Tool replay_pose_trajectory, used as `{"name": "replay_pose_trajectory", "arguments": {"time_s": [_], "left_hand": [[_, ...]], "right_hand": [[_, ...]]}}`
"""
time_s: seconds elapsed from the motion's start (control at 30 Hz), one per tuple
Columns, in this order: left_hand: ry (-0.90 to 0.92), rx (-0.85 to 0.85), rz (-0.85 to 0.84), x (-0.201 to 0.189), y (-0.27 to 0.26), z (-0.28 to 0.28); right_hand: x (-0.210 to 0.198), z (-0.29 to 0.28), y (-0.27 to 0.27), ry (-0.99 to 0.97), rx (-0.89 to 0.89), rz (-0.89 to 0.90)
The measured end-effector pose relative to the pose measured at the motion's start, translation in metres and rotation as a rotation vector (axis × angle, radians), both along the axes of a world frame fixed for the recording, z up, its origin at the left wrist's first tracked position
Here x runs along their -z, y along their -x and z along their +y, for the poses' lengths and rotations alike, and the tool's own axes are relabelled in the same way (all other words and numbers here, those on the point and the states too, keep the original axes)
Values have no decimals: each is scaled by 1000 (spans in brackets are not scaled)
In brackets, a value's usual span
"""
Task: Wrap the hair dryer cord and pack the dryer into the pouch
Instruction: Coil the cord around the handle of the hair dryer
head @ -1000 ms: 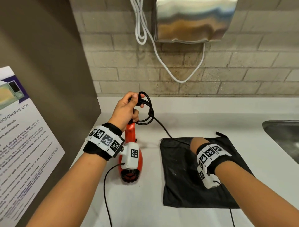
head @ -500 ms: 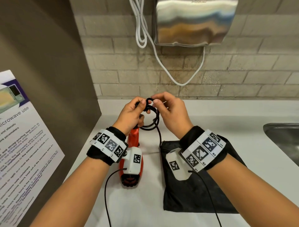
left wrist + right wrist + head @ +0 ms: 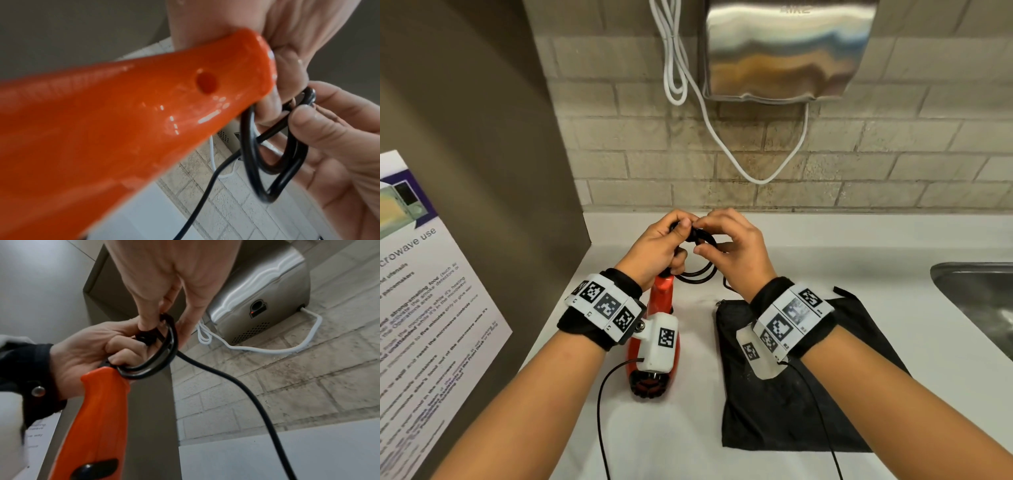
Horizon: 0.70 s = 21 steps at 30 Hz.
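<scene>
The orange hair dryer [image 3: 659, 308] hangs nozzle-down over the white counter [image 3: 825, 267]; its handle [image 3: 96, 410] points up to my hands. My left hand [image 3: 657, 246] grips the black cord coil [image 3: 697, 274] at the handle's end, with the loops [image 3: 273, 146] round its fingers. My right hand [image 3: 732, 246] pinches the cord at the top of the coil [image 3: 164, 335]. A loose length of cord [image 3: 246, 394] trails down from the loops. The black pouch [image 3: 791, 394] lies flat on the counter beneath my right wrist.
A steel hand dryer [image 3: 784, 51] with a white cable [image 3: 722, 137] hangs on the brick wall. A brown panel [image 3: 482, 137] with a microwave notice [image 3: 421, 308] stands at left. A steel sink [image 3: 979, 298] is at right.
My right hand has risen from the pouch to the coil and now pinches the cord beside my left hand. The loose cord has been drawn up off the counter.
</scene>
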<state>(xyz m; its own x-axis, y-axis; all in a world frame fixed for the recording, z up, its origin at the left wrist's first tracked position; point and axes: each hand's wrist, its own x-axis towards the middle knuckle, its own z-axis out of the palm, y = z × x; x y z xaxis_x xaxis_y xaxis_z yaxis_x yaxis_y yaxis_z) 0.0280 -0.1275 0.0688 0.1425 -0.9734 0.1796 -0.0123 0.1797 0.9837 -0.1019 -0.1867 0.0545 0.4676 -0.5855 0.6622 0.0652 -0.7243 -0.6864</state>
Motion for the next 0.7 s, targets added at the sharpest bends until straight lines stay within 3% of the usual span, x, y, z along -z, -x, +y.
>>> {"name": "replay_pose_trajectory", "arguments": {"time_s": [0.3, 0.47, 0.57, 0.7], "left_hand": [[9, 8, -36, -1, -2, 3], [21, 7, -49, 0, -1, 4], [32, 30, -67, 1, 3, 4], [37, 11, -53, 1, 6, 4]], "right_hand": [[4, -4, -5, 112, 8, -12], [11, -6, -2, -176, -57, 135], [16, -9, -1, -184, -35, 273], [17, -9, -1, -173, -14, 317]]}}
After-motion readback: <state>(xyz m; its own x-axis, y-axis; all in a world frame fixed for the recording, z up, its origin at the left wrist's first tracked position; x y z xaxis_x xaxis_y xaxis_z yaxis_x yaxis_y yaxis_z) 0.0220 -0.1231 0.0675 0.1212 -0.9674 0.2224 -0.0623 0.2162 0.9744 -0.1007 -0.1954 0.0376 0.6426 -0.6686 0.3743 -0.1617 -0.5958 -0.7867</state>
